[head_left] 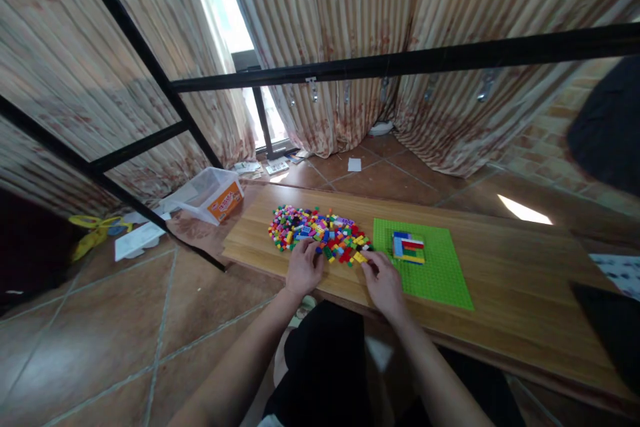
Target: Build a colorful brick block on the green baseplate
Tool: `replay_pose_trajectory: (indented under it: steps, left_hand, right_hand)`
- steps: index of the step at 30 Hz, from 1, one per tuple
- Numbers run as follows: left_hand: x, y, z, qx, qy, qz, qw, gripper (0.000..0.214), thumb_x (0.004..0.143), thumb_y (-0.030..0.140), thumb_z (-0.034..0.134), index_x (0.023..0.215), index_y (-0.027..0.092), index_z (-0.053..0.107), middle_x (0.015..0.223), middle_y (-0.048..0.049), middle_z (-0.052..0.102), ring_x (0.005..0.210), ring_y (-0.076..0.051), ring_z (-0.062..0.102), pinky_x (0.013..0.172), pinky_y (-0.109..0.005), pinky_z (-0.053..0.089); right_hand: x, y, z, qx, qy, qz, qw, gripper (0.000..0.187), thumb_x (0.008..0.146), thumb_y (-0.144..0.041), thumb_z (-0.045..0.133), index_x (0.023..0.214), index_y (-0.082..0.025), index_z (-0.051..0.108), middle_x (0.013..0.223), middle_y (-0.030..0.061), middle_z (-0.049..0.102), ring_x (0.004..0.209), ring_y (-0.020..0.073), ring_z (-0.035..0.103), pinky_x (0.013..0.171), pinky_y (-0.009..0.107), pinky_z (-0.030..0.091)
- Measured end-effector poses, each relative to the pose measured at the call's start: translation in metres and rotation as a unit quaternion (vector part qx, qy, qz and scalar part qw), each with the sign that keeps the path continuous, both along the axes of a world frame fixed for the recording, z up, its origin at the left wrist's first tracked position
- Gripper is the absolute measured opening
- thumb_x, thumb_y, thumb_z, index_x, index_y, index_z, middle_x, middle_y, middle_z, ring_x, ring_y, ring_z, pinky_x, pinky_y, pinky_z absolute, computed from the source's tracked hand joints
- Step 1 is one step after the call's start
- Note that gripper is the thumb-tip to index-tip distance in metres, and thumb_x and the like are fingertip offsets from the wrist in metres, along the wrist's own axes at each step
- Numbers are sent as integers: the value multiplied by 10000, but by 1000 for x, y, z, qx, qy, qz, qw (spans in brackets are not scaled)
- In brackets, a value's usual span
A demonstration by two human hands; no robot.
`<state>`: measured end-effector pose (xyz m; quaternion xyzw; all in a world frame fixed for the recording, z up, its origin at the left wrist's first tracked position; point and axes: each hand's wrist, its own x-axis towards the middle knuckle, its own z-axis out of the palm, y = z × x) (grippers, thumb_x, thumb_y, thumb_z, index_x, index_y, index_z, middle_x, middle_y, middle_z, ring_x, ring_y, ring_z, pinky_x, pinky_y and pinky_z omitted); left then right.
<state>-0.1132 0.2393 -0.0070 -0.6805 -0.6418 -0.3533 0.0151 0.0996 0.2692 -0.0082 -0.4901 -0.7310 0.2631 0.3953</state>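
Note:
A heap of small coloured bricks (316, 232) lies on a low wooden table (505, 267). To its right lies a green baseplate (440, 274) carrying a small block of stacked bricks (409, 247). My left hand (303, 268) rests at the heap's near edge, fingers curled down into the bricks. My right hand (384, 282) sits between the heap and the baseplate, its fingertips pinched at a yellow brick (359, 257) on the heap's right edge. Whether either hand has lifted a brick is too small to tell.
A clear plastic box with an orange label (213, 195) stands on the floor left of the table, beside white papers (136, 240). A black metal frame (400, 62) crosses overhead. Curtains hang behind. A dark object (607, 122) is at the right edge.

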Motion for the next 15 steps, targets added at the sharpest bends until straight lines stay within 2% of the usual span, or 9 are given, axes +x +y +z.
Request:
replay_pose_trajectory:
  steps: [5, 9, 12, 15]
  left_hand:
    - [2, 2, 0, -4, 2, 9, 1000, 309, 849, 196, 563, 1156, 179, 597, 1184, -118, 564, 1110, -240, 575, 966, -410, 515]
    - [5, -1, 4, 50, -8, 29, 998, 363, 859, 196, 570, 1222, 182, 555, 1211, -120, 539, 1129, -222, 565, 962, -388, 517]
    - [5, -28, 5, 84, -8, 93, 992, 321, 888, 229, 550, 1205, 181, 566, 1149, -116, 558, 1084, -217, 575, 917, -380, 527]
    - [6, -80, -6, 35, -23, 174, 984, 195, 914, 264, 518, 1065, 183, 611, 992, -81, 604, 934, -201, 604, 808, -361, 547]
  right_hand:
    - [4, -2, -2, 2, 57, 10, 998, 265, 935, -290, 452, 1080, -180, 645, 1071, 103, 667, 958, 199, 625, 869, 366, 499]
    - [4, -3, -2, 10, 87, 8, 996, 263, 939, -303, 467, 1089, -183, 647, 1050, 107, 672, 914, 203, 629, 834, 371, 511]
    - [5, -3, -1, 7, 101, 17, 995, 267, 940, -307, 472, 1108, -190, 644, 1054, 108, 671, 916, 206, 626, 827, 373, 515]
    - [5, -2, -2, 4, 108, 17, 994, 267, 936, -310, 482, 1108, -187, 646, 1032, 105, 671, 900, 204, 624, 813, 372, 518]
